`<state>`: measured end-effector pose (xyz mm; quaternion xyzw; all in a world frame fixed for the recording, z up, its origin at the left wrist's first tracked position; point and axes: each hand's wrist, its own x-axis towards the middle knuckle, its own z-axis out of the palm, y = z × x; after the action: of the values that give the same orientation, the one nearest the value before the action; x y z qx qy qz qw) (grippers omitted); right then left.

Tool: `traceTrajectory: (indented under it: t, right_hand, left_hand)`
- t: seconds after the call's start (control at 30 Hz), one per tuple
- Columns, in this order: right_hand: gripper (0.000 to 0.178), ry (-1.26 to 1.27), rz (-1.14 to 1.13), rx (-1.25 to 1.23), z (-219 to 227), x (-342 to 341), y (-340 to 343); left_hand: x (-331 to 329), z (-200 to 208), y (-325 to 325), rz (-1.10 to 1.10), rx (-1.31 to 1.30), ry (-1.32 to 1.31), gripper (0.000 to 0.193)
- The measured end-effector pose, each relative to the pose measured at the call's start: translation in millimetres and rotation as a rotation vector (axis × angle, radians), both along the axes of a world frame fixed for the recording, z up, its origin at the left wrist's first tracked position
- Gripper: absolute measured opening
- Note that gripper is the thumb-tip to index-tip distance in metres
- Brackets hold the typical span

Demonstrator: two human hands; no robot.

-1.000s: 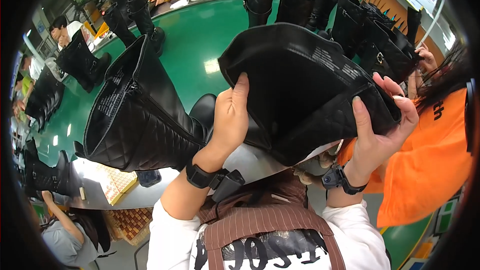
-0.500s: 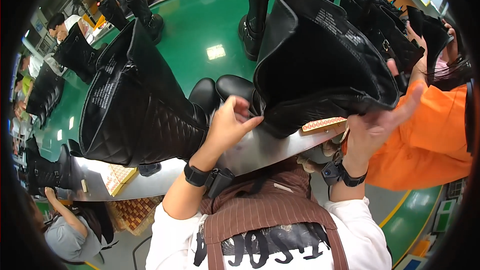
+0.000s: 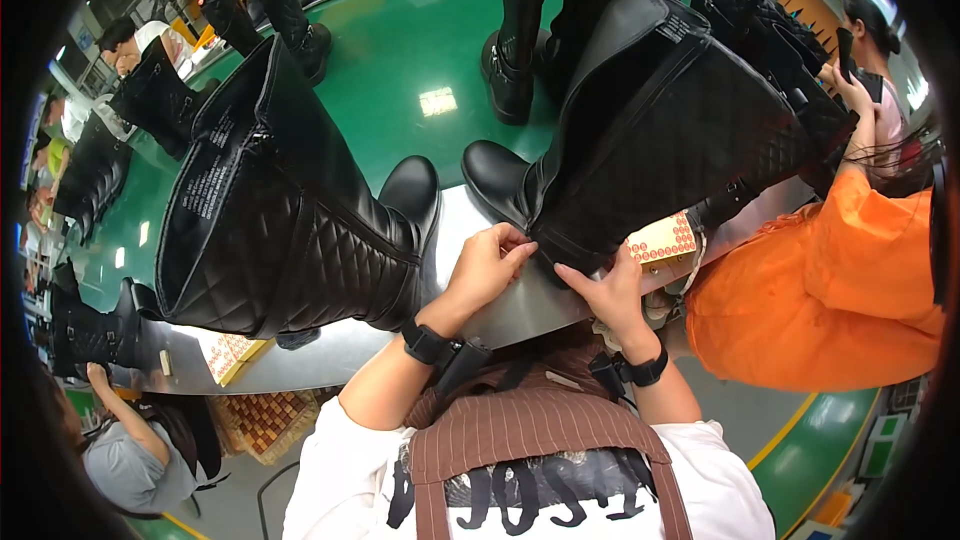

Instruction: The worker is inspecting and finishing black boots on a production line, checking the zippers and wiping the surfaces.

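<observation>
A tall black boot [image 3: 640,130] stands upright on the metal table edge in front of me, its wide shaft leaning right and its toe to the left. At its ankle the thumb and fingers of my left hand [image 3: 488,265] are pinched together; what lies between them is too small to make out. My right hand [image 3: 610,295] grips the same boot low at the heel, thumb on the near side. To the left another tall black boot [image 3: 290,230], with a quilted shaft and a gaping top, stands apart from both hands.
Behind the boots runs a green tabletop [image 3: 390,70] with a metal edge [image 3: 330,365]. More black boots [image 3: 520,30] stand at the back and right. Yellow sticker sheets [image 3: 665,240] lie behind my right hand. A person in orange [image 3: 810,290] is close on the right; others work around.
My right hand has come down from the boot's top to its heel. The boot's shaft has turned, so its opening faces me less. My left hand stays at the ankle, slightly lower.
</observation>
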<state>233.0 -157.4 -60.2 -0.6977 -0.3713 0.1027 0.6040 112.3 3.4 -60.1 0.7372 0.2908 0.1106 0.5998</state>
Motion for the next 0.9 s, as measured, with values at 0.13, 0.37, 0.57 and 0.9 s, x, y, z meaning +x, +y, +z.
traceTrajectory:
  t: [0.13, 0.37, 0.57, 0.9]
  right_hand:
    - [0.050, -0.120, -0.051, -0.187, 5.6, -1.4, -8.4]
    - [0.044, -0.128, -0.015, -0.192, 4.3, 2.4, -7.3]
    - [0.042, -0.122, 0.044, -0.166, 9.6, 3.6, -4.8]
    - [0.063, -0.339, 0.048, -0.056, 27.5, -8.5, 10.2]
  left_hand:
    - [4.3, -2.7, -3.2, 0.033, -0.019, -0.011, 0.019]
    - [5.4, -15.3, 8.3, -0.154, -0.359, -0.024, 0.017]
    - [1.5, 23.1, 13.3, -0.360, -0.535, 0.043, 0.032]
    - [-22.8, 203.4, -7.6, -0.408, -0.643, -0.473, 0.035]
